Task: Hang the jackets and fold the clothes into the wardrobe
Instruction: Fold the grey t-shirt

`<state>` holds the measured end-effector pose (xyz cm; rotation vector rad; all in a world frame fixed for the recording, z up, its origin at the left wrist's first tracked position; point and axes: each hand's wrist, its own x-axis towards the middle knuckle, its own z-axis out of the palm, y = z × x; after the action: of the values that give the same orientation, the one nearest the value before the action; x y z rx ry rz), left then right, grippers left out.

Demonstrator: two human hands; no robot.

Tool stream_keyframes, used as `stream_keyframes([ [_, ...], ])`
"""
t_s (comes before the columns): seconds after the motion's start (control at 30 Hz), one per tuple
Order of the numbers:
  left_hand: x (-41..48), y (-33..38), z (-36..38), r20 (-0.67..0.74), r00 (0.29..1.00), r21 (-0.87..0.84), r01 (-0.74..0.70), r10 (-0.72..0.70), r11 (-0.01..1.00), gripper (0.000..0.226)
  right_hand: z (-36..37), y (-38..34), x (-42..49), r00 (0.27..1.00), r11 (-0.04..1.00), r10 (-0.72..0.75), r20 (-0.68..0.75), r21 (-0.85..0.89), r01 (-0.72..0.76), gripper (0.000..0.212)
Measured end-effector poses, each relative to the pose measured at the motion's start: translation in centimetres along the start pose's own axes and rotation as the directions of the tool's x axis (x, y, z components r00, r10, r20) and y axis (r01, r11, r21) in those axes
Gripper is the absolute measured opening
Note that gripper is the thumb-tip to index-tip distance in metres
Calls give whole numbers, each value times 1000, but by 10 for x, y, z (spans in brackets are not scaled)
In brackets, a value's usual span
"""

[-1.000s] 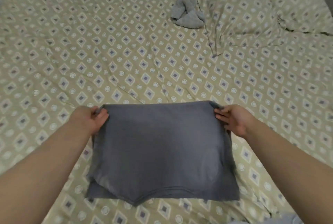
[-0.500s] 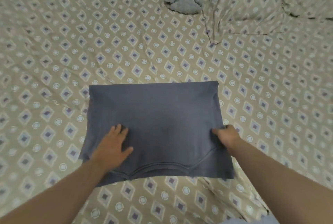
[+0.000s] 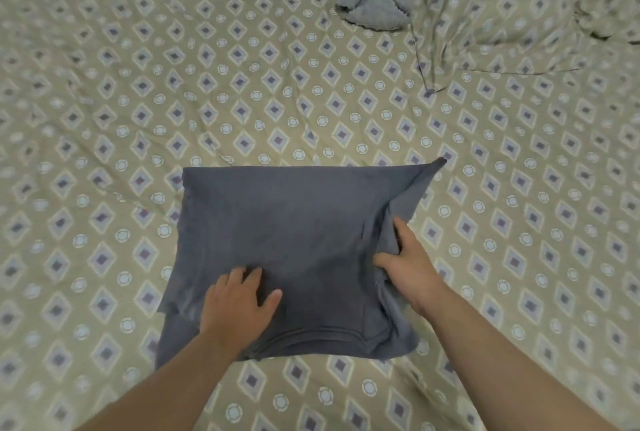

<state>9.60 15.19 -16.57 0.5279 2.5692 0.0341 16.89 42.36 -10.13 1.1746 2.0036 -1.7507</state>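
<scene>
- Down in the near middle of the bed (image 3: 145,49), on its tan sheet (image 3: 519,222) printed with diamonds and rings, lies the dark grey garment (image 3: 298,222), folded into a rough rectangle
- Its near edge shows a curved, stitched hem, and more layers of the same fabric peek out beneath the left and near sides
- Our left hand (image 3: 239,306) lies flat on the near left part of the garment, palm down, fingers straight and slightly spread with the thumb out to the right; its grip is apart and simply presses the fabric onto the bed
- Our right hand (image 3: 408,264) is at the garment's right edge, its grip clamped on a bunch of the fabric, thumb on top toward the middle and the fingers reaching along the fold
- That right side is gathered and raised off the sheet, with creases running from the hand up to the far right corner, which is drawn out to a point
- Far off at the top of the view, well apart from the garment, a light grey cloth (image 3: 372,4) lies crumpled on the sheet
- Beyond it to the right the sheet is rumpled into deep folds
</scene>
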Motion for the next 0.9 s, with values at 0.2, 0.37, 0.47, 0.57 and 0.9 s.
stream_keyframes([
  [0.2,44,23,-37,173,980,-871,200,-101,449,38,92,-13,-4,949,956,-36,313,-265,124,71],
  [0.37,75,42,-58,325,940,-925,338,-103,171,22,120,-2,-15,958,955,-49,282,-269,128,36],
  [0.47,76,43,-70,198,971,-959,220,-133,179,23,126,0,-23,968,896,-53,245,-417,155,11],
  [0.57,77,32,-90,132,973,-977,160,-190,140,20,141,-7,-33,966,825,-82,246,-527,204,14],
  [0.9,83,-101,-103,77,905,-968,168,-419,186,14,243,-36,-56,839,841,-117,532,-396,369,13],
])
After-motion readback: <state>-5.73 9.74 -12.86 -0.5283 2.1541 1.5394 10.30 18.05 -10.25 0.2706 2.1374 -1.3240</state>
